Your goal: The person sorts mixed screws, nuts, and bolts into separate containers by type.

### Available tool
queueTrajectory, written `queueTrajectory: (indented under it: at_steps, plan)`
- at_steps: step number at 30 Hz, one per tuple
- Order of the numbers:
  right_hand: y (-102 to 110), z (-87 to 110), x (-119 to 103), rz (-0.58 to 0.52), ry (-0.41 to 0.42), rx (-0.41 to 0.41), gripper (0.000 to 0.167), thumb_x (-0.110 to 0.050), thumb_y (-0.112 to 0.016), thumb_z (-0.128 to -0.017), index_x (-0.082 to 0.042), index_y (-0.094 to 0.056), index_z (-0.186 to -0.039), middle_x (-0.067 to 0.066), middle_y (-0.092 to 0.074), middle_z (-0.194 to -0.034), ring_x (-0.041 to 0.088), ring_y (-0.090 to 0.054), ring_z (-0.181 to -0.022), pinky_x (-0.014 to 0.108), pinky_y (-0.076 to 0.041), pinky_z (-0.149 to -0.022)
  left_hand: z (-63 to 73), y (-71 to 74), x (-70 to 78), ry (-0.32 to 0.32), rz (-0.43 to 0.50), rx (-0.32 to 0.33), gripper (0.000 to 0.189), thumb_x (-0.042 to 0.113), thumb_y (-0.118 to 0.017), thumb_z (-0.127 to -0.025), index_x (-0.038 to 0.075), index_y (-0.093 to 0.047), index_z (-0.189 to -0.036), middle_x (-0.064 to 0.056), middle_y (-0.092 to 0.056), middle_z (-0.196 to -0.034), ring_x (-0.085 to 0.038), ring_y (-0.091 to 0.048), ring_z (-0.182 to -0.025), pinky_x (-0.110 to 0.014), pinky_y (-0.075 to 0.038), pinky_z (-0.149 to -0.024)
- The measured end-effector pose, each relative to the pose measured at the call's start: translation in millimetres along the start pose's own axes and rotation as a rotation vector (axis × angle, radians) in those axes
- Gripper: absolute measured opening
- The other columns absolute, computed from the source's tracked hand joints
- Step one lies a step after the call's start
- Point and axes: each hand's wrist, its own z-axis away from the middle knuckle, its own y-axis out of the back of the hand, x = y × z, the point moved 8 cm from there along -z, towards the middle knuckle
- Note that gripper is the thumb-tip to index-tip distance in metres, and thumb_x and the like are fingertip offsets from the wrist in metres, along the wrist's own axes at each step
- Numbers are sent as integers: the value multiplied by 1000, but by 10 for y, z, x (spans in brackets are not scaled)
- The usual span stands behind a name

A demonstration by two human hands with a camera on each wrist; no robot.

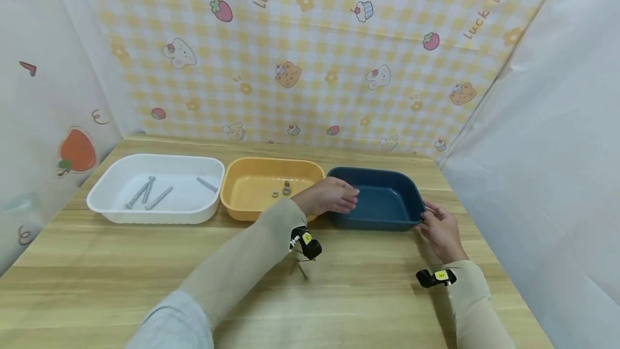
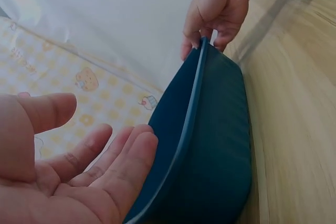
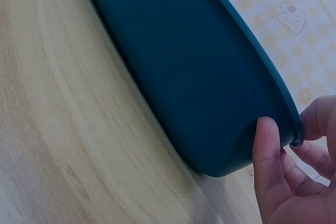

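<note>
A dark blue tray (image 1: 373,224) stands at the right end of a row of three trays. At its right front corner my right hand (image 1: 442,235) pinches the rim; in the right wrist view the thumb (image 3: 268,148) lies against the outer wall and the other fingers are at the rim. Over the left end of the blue tray hangs my left hand (image 1: 330,196), its fingers loosely extended and holding nothing. The left wrist view shows those fingers (image 2: 123,169) beside the tray's rim.
Left of centre, a yellow tray (image 1: 242,211) holds several small metal nuts (image 1: 287,189). A white tray (image 1: 160,217) with several silver bolts (image 1: 159,198) stands farther left. Thin brass-coloured screws (image 1: 302,271) lie on the wooden table (image 1: 363,295), partly behind the left wrist camera.
</note>
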Motion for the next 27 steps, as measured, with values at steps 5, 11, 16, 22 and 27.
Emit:
queueTrajectory:
  at_steps: [5, 11, 16, 22, 27]
  plan:
    - [16, 7, 16, -8, -2, -6, 48, -5, -47, -98, -3, -38, -145, -1, -56, -112, 9, -60, -85, 19, -54, -63, 139, 29, -64, 2, -75, -23, 28, 13, -57, -99, -6, -59, -120, -25, -60, -120, -31, -64, -100, -34, -56, -81]
    - [43, -3, 11, -13, -9, 1, 48, -6, -48, -98, -4, -38, -145, -3, -57, -110, 8, -58, -85, 19, -54, -64, 315, 0, -152, -12, -216, -119, 25, 11, -62, -96, -4, -61, -116, -21, -64, -114, -29, -64, -99, -37, -55, -85]
    - [64, -3, 9, -29, -28, 19, 48, -5, -49, -97, -6, -40, -145, -4, -57, -108, 8, -57, -84, 19, -54, -63, 413, -10, -249, -15, -475, -119, 26, 10, -70, -90, 0, -64, -113, -4, -68, -96, -23, -66, -91, -36, -56, -81]
    - [68, -4, 17, -21, -25, 20, 47, -6, -48, -97, -7, -42, -144, -2, -55, -110, 8, -57, -84, 19, -54, -63, 528, 34, -379, 2, -701, -118, 30, 13, -75, -86, 3, -65, -113, 1, -67, -93, -13, -63, -83, -32, -53, -80]
    - [39, -19, 32, -12, -18, 11, 46, -6, -48, -97, -7, -42, -143, 0, -55, -111, 9, -57, -85, 19, -54, -63, 558, 102, -496, 27, -899, -93, 24, 20, -80, -82, 11, -68, -100, 6, -64, -87, -10, -60, -81, -28, -51, -76]
